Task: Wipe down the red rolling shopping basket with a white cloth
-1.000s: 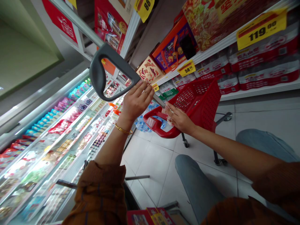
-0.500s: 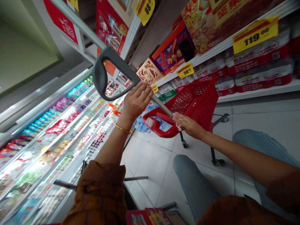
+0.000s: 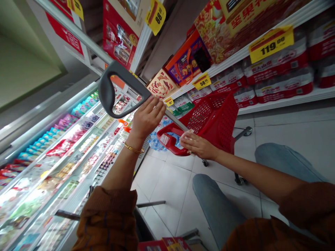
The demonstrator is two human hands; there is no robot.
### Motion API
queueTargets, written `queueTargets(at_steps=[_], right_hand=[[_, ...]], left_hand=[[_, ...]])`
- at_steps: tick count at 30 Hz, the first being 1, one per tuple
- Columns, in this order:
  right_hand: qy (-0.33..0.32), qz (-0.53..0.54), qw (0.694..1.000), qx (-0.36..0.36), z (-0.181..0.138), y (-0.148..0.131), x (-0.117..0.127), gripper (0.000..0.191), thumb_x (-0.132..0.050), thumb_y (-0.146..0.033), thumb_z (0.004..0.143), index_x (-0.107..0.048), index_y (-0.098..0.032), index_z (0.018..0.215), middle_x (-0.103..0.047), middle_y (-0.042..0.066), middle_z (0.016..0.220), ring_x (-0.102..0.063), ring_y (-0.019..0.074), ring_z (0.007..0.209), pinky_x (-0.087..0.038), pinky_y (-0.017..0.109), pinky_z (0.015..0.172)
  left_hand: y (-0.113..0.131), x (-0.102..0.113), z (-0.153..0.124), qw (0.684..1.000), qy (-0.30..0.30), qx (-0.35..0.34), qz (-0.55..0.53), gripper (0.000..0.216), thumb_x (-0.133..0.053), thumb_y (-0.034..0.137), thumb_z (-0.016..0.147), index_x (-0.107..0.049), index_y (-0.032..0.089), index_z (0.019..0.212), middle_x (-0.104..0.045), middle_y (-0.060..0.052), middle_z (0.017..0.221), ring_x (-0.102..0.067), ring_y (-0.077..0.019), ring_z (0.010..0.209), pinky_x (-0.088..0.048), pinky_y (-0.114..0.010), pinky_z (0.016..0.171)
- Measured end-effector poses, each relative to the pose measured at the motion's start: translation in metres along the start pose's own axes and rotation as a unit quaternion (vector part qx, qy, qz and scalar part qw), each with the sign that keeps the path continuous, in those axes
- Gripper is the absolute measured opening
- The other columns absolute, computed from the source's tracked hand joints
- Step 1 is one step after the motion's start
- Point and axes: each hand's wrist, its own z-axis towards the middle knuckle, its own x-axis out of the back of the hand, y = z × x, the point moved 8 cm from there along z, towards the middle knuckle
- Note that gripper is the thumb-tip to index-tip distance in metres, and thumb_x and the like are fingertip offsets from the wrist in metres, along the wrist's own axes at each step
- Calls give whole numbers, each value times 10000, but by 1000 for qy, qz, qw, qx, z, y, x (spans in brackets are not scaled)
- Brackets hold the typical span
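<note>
A silvery metal pole with a grey plastic loop handle slants across the view from the upper left. My left hand is closed around the pole just below the loop, with a gold bangle on the wrist. Lower on the pole, my right hand presses a crumpled whitish cloth or tissue around it; its fingers partly hide the cloth. Behind this hand stands a red shopping basket cart with a red handle. The lower end of the pole is hidden.
Shelves at the right carry boxed goods, shrink-wrapped bottles and yellow price tags. A lit chiller with packaged food runs along the left. My bent knees are over the tiled floor. Red packages lie at the bottom.
My right hand has moved left with the whitish cloth, and more of the cloth shows. My left hand still grips the pole below the loop. The view has shifted slightly.
</note>
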Motion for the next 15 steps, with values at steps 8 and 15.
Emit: queueTargets(at_steps=[8, 15], right_hand=[[-34, -3, 998, 51, -23, 15, -9, 537, -465, -82, 960, -368, -168, 1481, -533, 102, 1452, -199, 201, 1499, -347, 451, 1196], [-59, 13, 998, 21, -33, 29, -16, 566, -472, -70, 952, -353, -207, 1487, -502, 86, 1479, -219, 203, 1495, -325, 485, 1201]], left_hand=[[-7, -6, -10, 1000, -5, 11, -2, 362, -361, 243, 996, -566, 246, 1294, -684, -70, 1252, -551, -227, 1300, -406, -469, 1157], [-7, -6, -12, 1000, 1, 6, 2, 349, -391, 213, 990, -582, 228, 1283, -686, -87, 1250, -544, -227, 1308, -412, -474, 1155]])
